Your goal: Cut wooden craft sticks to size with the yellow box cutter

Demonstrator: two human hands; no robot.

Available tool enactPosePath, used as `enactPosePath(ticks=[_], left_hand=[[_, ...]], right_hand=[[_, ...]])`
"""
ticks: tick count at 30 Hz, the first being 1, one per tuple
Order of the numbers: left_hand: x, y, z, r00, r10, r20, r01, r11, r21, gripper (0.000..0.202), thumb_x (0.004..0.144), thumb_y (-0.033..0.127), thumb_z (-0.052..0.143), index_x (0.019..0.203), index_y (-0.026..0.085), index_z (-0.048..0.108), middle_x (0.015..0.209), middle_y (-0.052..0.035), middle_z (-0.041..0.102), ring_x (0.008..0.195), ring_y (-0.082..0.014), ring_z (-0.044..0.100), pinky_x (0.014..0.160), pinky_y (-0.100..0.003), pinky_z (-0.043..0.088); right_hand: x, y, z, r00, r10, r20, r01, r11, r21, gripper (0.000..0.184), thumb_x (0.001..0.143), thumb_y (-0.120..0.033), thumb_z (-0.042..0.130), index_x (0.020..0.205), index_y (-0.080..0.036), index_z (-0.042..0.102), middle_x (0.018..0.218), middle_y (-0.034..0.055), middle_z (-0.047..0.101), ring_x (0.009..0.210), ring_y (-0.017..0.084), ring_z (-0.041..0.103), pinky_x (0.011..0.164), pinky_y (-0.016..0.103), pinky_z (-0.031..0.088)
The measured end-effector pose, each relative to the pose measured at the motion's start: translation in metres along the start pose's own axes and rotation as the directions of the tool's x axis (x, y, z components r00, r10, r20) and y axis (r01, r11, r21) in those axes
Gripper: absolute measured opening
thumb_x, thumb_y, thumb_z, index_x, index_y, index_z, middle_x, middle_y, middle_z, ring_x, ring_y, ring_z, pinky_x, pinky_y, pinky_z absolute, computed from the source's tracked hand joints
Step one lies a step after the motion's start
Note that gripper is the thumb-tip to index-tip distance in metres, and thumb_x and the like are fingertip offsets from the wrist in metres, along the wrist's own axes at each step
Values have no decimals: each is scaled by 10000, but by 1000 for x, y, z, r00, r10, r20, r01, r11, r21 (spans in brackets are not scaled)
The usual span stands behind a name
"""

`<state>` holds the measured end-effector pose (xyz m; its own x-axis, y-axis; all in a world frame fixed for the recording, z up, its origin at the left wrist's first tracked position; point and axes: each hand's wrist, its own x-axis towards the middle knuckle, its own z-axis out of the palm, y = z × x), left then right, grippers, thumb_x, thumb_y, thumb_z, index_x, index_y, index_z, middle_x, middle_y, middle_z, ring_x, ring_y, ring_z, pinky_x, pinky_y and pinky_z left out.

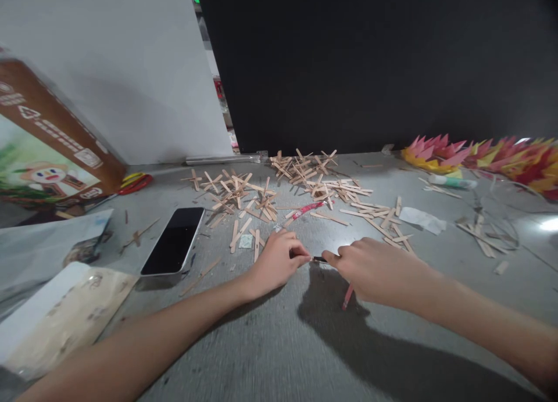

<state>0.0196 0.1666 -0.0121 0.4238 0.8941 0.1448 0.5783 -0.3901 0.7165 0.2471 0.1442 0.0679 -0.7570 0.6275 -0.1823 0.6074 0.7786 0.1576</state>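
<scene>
My left hand [279,257] is low over the table, thumb and fingertips pinched together on something tiny that I cannot make out. Facing it, my right hand [370,268] is wrapped round what look like red-handled pliers [347,296]. Their dark tip reaches from my right fingers to the left fingertips, and most of the tool is hidden in my palm. Just beyond the hands lie loose wooden craft sticks [244,233] and several crossed-stick pieces [235,190]. A red-and-clear plastic strip [307,209] rests among them.
To the left are a phone [174,242], a plastic packet [78,315] and a brown printed box [56,140]. Pink and yellow folded-paper pieces [440,155], a glue stick [453,182] and crumpled white paper [422,219] lie at right. A black panel [383,65] stands behind.
</scene>
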Motion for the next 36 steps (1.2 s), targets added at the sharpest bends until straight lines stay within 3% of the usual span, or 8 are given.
enactPosePath(ticks=[4,7,12,18,23,30,36], left_hand=[[1,3,-1,1000,-5,-2,5,1000,17,89,868,207,795,780,203,782,785,-18,686,857,-195,618,790,-323,413],[1,3,-2,1000,-15,-3,15,1000,13,90,860,209,804,775,197,777,794,-20,693,855,-193,621,784,-316,418],[1,2,-2,1000,-17,-5,17,1000,-10,95,853,218,808,765,201,775,790,-21,697,867,-198,619,807,-321,427],[0,5,-2,1000,-25,-13,24,999,-22,78,850,209,804,775,209,781,793,-24,708,869,-201,629,830,-332,445],[0,6,-4,999,-38,-1,38,999,-33,78,849,172,792,777,202,784,785,-21,715,828,-186,634,806,-317,448],[1,4,-2,999,-32,-7,32,999,-42,55,833,191,817,783,197,793,771,-21,699,800,-179,630,771,-298,447],[0,3,-1,1000,-28,-5,28,999,-27,47,835,200,813,791,201,796,774,-23,706,810,-186,637,779,-302,451]], right_hand=[[6,-4,-13,998,-66,24,67,997,-33,567,629,-435,985,1041,-135,735,715,48,726,671,260,736,509,310,313],[4,-7,-10,998,-62,7,62,997,-53,572,633,-421,985,1054,-128,732,719,53,727,666,262,738,512,307,318],[-5,-8,3,998,57,-2,-57,998,14,571,728,-379,928,1194,-162,677,745,48,726,692,280,740,522,297,324],[-6,-5,8,976,192,102,-212,946,245,324,836,-154,736,1151,-190,674,754,40,689,713,233,728,524,262,307],[-7,-6,18,967,232,100,-253,865,433,142,955,-151,555,1019,-188,677,724,34,671,641,177,703,542,239,334],[-8,-12,25,952,286,107,-283,696,660,308,1016,-153,363,889,-174,642,657,17,633,561,140,661,549,245,356],[-9,-13,29,939,282,199,-313,453,835,338,1039,-256,356,822,-185,605,567,-16,559,544,153,664,538,236,408]])
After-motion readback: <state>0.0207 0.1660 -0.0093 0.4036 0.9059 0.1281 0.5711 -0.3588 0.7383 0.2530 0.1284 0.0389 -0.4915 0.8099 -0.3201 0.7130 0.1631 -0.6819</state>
